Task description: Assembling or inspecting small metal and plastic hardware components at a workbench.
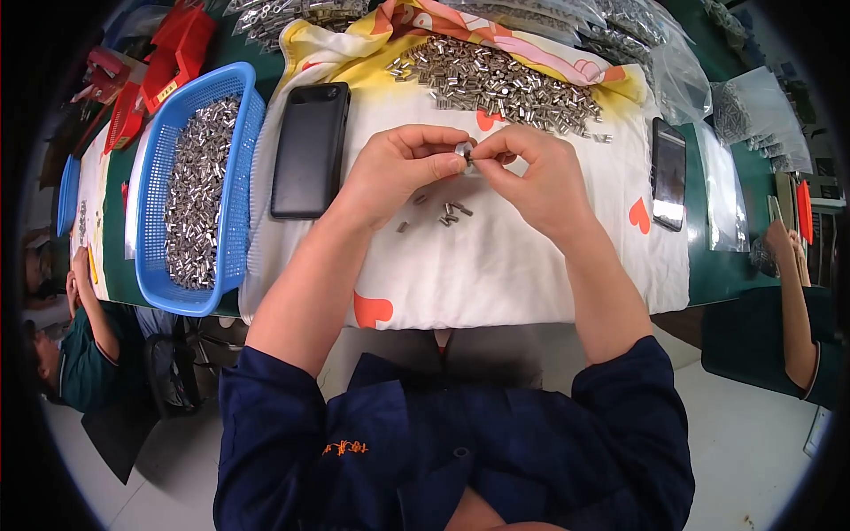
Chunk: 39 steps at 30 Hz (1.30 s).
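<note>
Held above the cloth-covered bench [531, 274]: one small metal sleeve [463, 150], pinched between my left hand [403, 168] and right hand [531, 173], best kept level over the loose sleeves [447, 212], fingertips tight.

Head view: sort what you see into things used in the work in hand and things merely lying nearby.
In use: left hand, right hand, small metal piece pinched between them, loose pieces, heap of metal pieces, blue basket.

Lying about: black phone, second phone, red boxes.
</note>
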### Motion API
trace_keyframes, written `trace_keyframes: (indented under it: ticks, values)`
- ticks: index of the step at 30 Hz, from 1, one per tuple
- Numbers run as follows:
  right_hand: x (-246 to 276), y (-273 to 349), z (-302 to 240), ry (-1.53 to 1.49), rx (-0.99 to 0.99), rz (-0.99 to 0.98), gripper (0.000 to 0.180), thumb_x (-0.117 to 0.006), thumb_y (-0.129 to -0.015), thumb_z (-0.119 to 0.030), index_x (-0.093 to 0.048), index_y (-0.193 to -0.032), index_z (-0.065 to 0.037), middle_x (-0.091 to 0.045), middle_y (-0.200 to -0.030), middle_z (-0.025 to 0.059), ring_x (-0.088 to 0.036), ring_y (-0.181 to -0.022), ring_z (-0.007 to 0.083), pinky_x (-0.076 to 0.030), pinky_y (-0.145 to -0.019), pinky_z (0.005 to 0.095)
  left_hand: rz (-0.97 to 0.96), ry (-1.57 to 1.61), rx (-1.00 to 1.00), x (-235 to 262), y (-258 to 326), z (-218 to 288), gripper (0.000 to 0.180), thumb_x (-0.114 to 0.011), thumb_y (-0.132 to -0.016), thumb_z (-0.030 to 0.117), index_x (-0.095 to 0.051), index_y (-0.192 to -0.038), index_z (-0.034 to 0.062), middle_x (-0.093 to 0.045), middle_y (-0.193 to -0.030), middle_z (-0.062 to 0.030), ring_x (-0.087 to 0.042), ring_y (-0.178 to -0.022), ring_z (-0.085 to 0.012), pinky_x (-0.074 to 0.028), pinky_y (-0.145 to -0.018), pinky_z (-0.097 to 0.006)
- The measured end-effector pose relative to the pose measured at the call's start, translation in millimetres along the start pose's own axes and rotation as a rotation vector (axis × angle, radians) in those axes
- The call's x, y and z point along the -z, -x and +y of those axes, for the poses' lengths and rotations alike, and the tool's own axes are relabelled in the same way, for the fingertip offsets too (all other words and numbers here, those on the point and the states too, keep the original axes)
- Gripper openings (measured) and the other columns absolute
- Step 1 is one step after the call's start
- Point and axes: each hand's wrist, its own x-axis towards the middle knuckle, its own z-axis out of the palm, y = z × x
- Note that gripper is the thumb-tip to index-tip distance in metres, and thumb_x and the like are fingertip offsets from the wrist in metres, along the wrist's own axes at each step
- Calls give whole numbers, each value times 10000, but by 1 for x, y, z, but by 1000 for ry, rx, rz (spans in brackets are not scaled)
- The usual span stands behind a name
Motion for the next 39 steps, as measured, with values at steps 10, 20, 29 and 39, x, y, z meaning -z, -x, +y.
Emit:
trace_keyframes:
  ticks: [10, 20, 29, 39]
  values:
    - [-10, 4, 3, 147, 98, 97, 33, -581, -699, -35, -574, -722, -13, -581, -699, 98, -567, -620, 228, -449, -567, 304, 28, 34, -20, -5, 1, 1, 234, -627, -743, 37, -586, -970, -2, -612, -821, -40, -563, -704, -70, -428, -565, -161]
    - [22, -8, 12, 139, -112, -17, 126, -580, -703, -48, -615, -824, -44, -592, -735, 88, -569, -657, 198, -452, -600, 290, -25, -140, 27, -3, 3, 2, 227, -638, -732, 50, -600, -950, -2, -621, -774, -27, -539, -643, -40, -398, -526, -150]
    - [8, -16, 45, 676, 111, 66, 97, -586, -693, -72, -625, -781, -61, -535, -764, 77, -526, -759, 230, -425, -689, 349, -32, -168, 3, -5, 0, 2, 220, -639, -728, 57, -606, -939, 3, -611, -721, -7, -513, -598, -17, -371, -492, -148]
    - [3, -4, 7, -96, -38, -49, 72, -573, -733, -56, -602, -782, -13, -585, -739, 71, -560, -669, 153, -438, -590, 284, -30, 89, -22, 1, 0, 1, 253, -604, -756, 27, -559, -1001, -21, -605, -875, -72, -574, -761, -107, -468, -713, -210]
